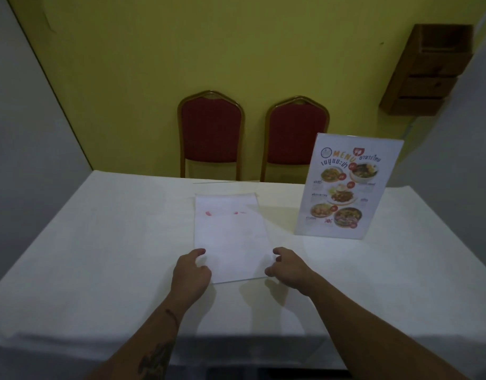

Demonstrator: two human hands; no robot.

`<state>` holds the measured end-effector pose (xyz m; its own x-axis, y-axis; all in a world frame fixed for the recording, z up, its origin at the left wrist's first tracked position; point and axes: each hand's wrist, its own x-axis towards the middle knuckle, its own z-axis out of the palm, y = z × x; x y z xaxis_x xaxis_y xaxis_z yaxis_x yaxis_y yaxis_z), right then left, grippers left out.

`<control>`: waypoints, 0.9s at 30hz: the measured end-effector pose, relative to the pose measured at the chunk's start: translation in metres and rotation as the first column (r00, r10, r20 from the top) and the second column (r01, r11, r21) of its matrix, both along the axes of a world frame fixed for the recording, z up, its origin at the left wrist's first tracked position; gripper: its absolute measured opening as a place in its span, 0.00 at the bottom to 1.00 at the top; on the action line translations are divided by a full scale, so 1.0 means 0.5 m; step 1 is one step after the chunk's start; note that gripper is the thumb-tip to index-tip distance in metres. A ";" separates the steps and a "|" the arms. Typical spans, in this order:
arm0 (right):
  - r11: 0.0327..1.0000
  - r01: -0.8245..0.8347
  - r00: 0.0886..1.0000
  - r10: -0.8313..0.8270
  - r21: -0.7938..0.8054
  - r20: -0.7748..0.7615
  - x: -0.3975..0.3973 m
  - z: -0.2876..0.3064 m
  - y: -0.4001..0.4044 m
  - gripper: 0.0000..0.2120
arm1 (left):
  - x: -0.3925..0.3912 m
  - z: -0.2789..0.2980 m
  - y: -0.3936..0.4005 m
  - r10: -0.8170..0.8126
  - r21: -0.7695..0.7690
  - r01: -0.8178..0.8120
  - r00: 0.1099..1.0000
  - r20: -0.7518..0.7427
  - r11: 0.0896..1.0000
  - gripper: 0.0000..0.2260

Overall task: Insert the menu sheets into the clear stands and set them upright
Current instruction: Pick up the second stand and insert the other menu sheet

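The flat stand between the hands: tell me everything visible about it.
The flat stand lies on its back on the white tablecloth, near the table's middle, long side running away from the person. It looks like clear plastic with a pale sheet inside, blank side up, faint red print showing through near the far end. The left hand touches its near left corner and the right hand its near right corner. It lies apart from the upright menu stand to its right.

Yellow wall (154, 64), two red chairs (211, 133)
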<state>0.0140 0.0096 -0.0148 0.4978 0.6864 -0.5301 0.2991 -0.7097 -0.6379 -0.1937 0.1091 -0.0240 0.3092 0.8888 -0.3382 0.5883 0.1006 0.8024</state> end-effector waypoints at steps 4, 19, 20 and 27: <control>0.997 0.070 0.997 -0.069 0.041 -0.035 -0.007 -0.005 0.007 0.36 | 0.008 0.002 0.011 0.043 -0.079 -0.040 0.998 0.037 0.996 0.23; 0.873 0.417 0.906 -0.377 0.254 -0.190 0.066 0.071 0.046 0.17 | -0.032 0.038 0.097 0.220 -0.220 -0.145 0.904 0.368 0.965 0.22; 0.861 0.429 0.901 -0.384 0.274 -0.203 0.069 0.085 0.049 0.17 | -0.043 0.039 0.100 0.178 -0.180 -0.118 0.911 0.371 0.977 0.23; 0.786 0.469 0.870 -0.330 0.404 -0.368 0.066 0.142 0.067 0.20 | -0.049 0.064 0.116 0.095 0.150 -0.166 0.914 0.394 0.975 0.18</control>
<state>0.0470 0.0431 0.0560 0.6719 0.6526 -0.3502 -0.1719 -0.3226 -0.9308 -0.2180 0.1670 0.0079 0.2602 0.9642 -0.0519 0.2245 -0.0082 0.9744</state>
